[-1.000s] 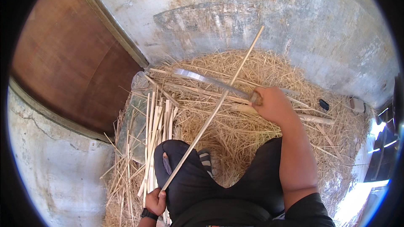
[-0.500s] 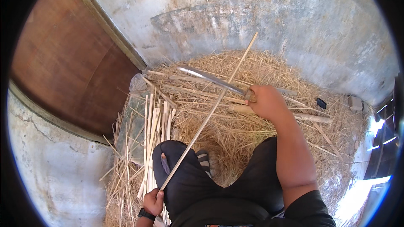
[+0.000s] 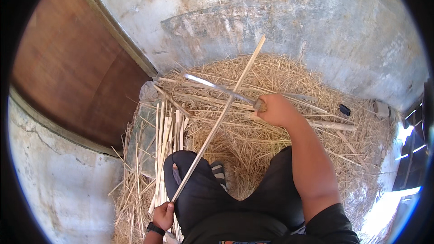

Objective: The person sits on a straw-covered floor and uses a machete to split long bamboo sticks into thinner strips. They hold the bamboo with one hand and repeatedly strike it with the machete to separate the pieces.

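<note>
A slim, pale wooden strip [image 3: 210, 137] slants across the dark-trousered left knee [image 3: 185, 158], its lower end pinched by the left hand [image 3: 163, 216]; the right hand [image 3: 273, 110] clasps a long, silvery-bladed knife [image 3: 214, 85], its blade crossing the strip above golden straw [image 3: 251, 167].

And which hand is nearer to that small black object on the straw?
The right hand, gripping a handle left of the black object; the left hand is farther off, lower left, holding a strip.
</note>
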Motion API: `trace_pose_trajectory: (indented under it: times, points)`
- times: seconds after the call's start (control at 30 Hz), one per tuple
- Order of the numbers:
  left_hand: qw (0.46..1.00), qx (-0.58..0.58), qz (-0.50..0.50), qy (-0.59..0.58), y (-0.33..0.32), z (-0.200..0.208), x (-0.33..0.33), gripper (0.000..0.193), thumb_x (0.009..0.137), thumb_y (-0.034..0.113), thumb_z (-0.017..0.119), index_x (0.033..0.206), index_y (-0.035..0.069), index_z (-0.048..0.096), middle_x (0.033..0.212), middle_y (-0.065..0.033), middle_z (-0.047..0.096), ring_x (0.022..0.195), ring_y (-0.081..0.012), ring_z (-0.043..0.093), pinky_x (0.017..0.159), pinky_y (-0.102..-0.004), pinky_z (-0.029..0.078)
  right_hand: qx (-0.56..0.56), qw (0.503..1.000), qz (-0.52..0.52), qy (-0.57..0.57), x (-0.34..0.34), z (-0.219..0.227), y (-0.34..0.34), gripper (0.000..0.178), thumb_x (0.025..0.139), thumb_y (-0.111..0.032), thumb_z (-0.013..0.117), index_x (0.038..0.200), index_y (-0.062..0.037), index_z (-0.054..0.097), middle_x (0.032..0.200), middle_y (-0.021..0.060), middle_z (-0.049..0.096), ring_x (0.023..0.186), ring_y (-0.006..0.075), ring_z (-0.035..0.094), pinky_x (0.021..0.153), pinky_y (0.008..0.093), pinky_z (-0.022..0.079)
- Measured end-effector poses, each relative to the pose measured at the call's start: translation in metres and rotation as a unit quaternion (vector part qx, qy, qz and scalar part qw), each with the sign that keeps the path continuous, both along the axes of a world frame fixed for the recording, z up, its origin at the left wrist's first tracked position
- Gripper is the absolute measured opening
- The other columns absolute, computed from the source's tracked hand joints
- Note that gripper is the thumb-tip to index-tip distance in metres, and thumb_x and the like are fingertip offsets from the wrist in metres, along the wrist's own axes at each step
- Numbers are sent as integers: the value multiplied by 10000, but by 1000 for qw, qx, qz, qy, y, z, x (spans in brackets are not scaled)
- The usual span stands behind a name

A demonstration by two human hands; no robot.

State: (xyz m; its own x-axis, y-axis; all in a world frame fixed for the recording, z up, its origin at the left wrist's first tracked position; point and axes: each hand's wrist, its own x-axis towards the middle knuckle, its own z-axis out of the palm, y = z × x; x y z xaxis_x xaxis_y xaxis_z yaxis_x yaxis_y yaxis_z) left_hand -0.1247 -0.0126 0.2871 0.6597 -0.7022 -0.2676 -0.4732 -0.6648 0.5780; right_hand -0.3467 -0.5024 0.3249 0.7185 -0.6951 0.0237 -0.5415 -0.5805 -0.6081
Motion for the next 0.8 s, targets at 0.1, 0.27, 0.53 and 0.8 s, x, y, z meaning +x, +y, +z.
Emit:
trace_pose_trajectory:
  times: [0.1, 0.27, 0.53, 0.8]
  points:
    - [1000, -13, -5, -21, -1, 0, -5, 568, 1008, 494, 498, 751, -2, 596, 570, -162, 545, 535, -288, 564, 546, -418, 433, -56, 996, 69, 19, 4, 3, 25, 253, 817, -249, 758, 967, -53, 703, 796, 152, 687, 766, 318, 675, 734, 442, 534]
    - [998, -20, -13, -63, -2, 1, -13, 565, 1002, 487, 500, 713, 5, 556, 586, -202, 558, 568, -381, 590, 544, -445, 432, 75, 992, 48, 91, -2, 23, 20, 286, 812, -274, 729, 1021, -80, 718, 943, 176, 716, 898, 355, 691, 803, 472, 535]
    - [995, 4, -19, -101, -3, 0, -11, 569, 986, 500, 515, 705, 5, 536, 589, -235, 543, 590, -453, 580, 532, -486, 418, -5, 996, 52, 70, 0, 19, 25, 291, 797, -277, 735, 996, -67, 701, 895, 168, 710, 873, 380, 682, 777, 482, 536]
    - [996, -17, -22, -88, -12, 7, -16, 556, 990, 484, 520, 714, 2, 536, 583, -219, 541, 564, -428, 567, 532, -471, 424, 17, 999, -20, 31, -11, 21, 2, 236, 806, -245, 741, 973, -82, 704, 831, 172, 694, 815, 344, 690, 736, 457, 541]
